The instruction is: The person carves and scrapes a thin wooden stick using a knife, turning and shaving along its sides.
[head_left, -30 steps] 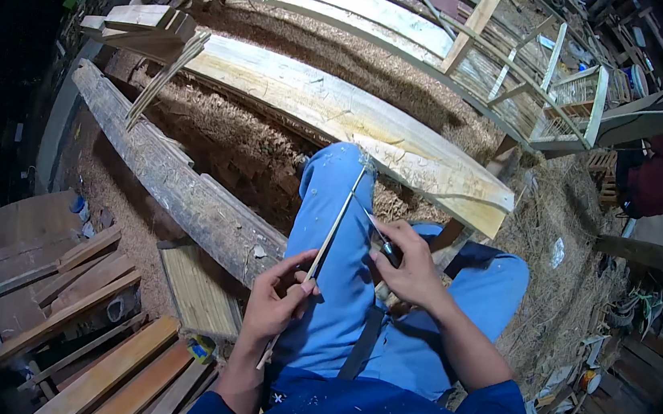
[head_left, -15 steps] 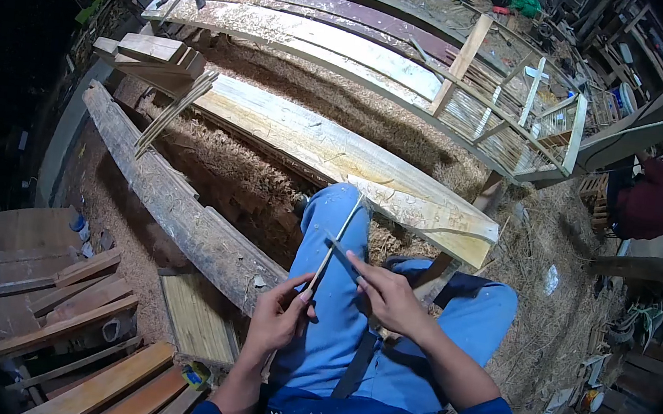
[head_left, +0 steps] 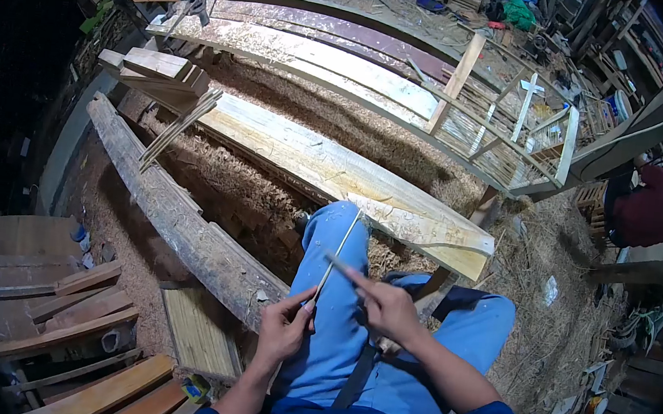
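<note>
My left hand (head_left: 283, 331) pinches the near end of a thin, pale wooden stick (head_left: 341, 244), which slants up over my left thigh toward the knee. In my right hand (head_left: 393, 314) is a knife; its blurred blade (head_left: 339, 264) lies across the stick at about mid-length. Whether the edge touches the wood I cannot tell. Under both hands is my blue trouser leg (head_left: 331, 288). Past my knee a thick wooden plank (head_left: 328, 158) runs across, with thin shavings on top.
A bundle of thin sticks (head_left: 180, 130) leans on a weathered beam (head_left: 177, 215) at left. Wooden slatted pieces (head_left: 94, 311) lie lower left. A stick rack (head_left: 509, 129) rests on the far boards (head_left: 323, 57). At right a person in a red top (head_left: 648, 204) sits bent over. Shavings cover the ground.
My right hand has moved slightly down toward me, and the knife is now blurred by motion. The left hand still holds the stick. The whole view has tilted a little upward.
</note>
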A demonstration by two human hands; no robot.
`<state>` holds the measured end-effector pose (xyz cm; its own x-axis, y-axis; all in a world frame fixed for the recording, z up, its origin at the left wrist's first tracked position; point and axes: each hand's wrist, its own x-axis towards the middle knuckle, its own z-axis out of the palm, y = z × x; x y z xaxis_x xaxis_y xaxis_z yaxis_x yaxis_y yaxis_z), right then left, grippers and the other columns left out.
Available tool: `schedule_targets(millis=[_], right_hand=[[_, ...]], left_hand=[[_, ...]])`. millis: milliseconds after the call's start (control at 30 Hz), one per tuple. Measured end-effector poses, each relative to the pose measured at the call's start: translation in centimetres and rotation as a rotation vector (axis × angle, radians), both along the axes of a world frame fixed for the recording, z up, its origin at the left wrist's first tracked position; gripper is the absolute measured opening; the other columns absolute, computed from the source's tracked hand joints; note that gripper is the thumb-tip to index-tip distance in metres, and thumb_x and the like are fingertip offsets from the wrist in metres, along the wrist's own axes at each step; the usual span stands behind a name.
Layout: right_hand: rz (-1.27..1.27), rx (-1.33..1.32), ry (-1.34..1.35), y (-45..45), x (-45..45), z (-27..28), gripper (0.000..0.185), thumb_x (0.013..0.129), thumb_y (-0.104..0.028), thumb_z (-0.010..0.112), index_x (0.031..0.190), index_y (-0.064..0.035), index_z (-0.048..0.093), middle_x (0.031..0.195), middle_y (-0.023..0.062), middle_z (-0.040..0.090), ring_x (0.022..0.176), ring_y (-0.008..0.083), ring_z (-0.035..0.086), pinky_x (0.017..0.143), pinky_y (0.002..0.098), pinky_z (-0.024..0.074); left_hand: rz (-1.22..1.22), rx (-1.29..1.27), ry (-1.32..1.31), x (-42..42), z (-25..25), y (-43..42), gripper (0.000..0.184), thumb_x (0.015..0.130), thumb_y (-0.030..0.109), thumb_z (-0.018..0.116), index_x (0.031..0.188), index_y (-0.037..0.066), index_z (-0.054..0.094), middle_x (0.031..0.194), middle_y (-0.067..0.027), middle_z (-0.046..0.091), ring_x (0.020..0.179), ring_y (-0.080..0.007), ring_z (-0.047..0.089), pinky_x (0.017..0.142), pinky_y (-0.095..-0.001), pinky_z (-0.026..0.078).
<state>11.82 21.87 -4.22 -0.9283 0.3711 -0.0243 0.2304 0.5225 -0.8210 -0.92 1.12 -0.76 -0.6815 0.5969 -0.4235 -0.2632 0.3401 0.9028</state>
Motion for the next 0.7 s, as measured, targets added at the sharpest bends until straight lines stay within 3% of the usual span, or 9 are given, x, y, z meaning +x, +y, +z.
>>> schedule_targets(millis=[100, 233, 300, 367, 433, 567, 667, 700], right_hand=[[-0.11, 0.005, 0.039, 1.3, -0.4, -2.1, 0.058, 0.098, -0.009, 0.064, 0.153, -0.0257, 0.058, 0.09, 0.0203, 0.073, 0.075, 0.0362, 0.073, 0.074, 0.0448, 0.06], [0.099, 0.089, -0.029, -0.4, 0.7, -0.6, 0.066, 0.093, -0.004, 0.062, 0.154, -0.0294, 0.056, 0.09, 0.0154, 0.075, 0.074, 0.0344, 0.073, 0.072, 0.045, 0.06], [0.13, 0.153, 0.025, -0.6, 0.9, -0.4, 0.06, 0.099, -0.018, 0.065, 0.154, -0.0376, 0.054, 0.081, 0.0121, 0.069, 0.07, 0.0342, 0.07, 0.066, 0.0487, 0.0584], [-0.055, 0.061, 0.005, 1.0, 0.0, -2.4, 0.058, 0.098, -0.018, 0.066, 0.153, -0.0365, 0.056, 0.091, 0.0138, 0.074, 0.075, 0.0349, 0.073, 0.068, 0.0479, 0.06], [-0.137, 0.095, 0.153, 1.5, -0.8, -3.2, 0.06, 0.098, -0.019, 0.067, 0.154, -0.0361, 0.055, 0.085, 0.0129, 0.072, 0.071, 0.0342, 0.072, 0.065, 0.048, 0.0594], [0.145, 0.106, 0.075, -0.8, 0.4, -0.2, 0.061, 0.094, -0.008, 0.067, 0.151, -0.0285, 0.06, 0.083, 0.0153, 0.07, 0.068, 0.035, 0.07, 0.064, 0.0444, 0.0583], [0.179, 0.212, 0.001, -0.2, 0.4, -2.0, 0.063, 0.093, -0.008, 0.067, 0.151, -0.0291, 0.059, 0.084, 0.0143, 0.071, 0.07, 0.0345, 0.071, 0.065, 0.0443, 0.059], [0.007, 0.176, 0.132, 0.5, -0.5, -4.3, 0.063, 0.094, -0.013, 0.068, 0.153, -0.0314, 0.056, 0.078, 0.0122, 0.067, 0.066, 0.0329, 0.069, 0.062, 0.0453, 0.0584]], left_hand=[[0.016, 0.022, 0.007, 0.2, 0.0, 0.2, 0.033, 0.107, 0.008, 0.062, 0.139, 0.001, 0.068, 0.08, -0.0014, 0.066, 0.068, -0.0071, 0.059, 0.064, -0.0245, 0.05], [0.032, 0.02, -0.011, 0.4, -0.1, 0.1, 0.033, 0.107, 0.008, 0.062, 0.138, -0.001, 0.068, 0.081, -0.0017, 0.066, 0.068, -0.007, 0.059, 0.064, -0.024, 0.05], [0.035, 0.037, -0.022, 0.3, -0.4, 0.0, 0.033, 0.107, 0.007, 0.062, 0.138, -0.002, 0.068, 0.081, -0.0019, 0.066, 0.068, -0.007, 0.059, 0.064, -0.0238, 0.049], [0.05, 0.022, -0.019, 0.4, -0.7, 0.0, 0.033, 0.107, 0.008, 0.061, 0.137, -0.003, 0.068, 0.081, -0.002, 0.066, 0.068, -0.0069, 0.059, 0.064, -0.024, 0.05], [0.05, 0.013, -0.012, 0.6, -0.3, 0.2, 0.033, 0.107, 0.007, 0.061, 0.137, -0.003, 0.068, 0.081, -0.0018, 0.066, 0.068, -0.0069, 0.059, 0.064, -0.0241, 0.05], [0.053, 0.015, -0.014, 0.5, -0.6, -0.1, 0.033, 0.107, 0.008, 0.062, 0.137, -0.003, 0.068, 0.08, -0.001, 0.066, 0.068, -0.0063, 0.058, 0.064, -0.0237, 0.049], [0.063, 0.011, -0.001, 0.7, -0.5, 0.1, 0.033, 0.107, 0.009, 0.062, 0.137, -0.003, 0.068, 0.079, -0.0006, 0.066, 0.068, -0.0058, 0.058, 0.064, -0.0234, 0.049], [0.067, 0.013, 0.001, 0.8, -0.5, 0.2, 0.033, 0.107, 0.009, 0.062, 0.137, -0.003, 0.068, 0.079, -0.0006, 0.066, 0.068, -0.0058, 0.058, 0.064, -0.0234, 0.049]])
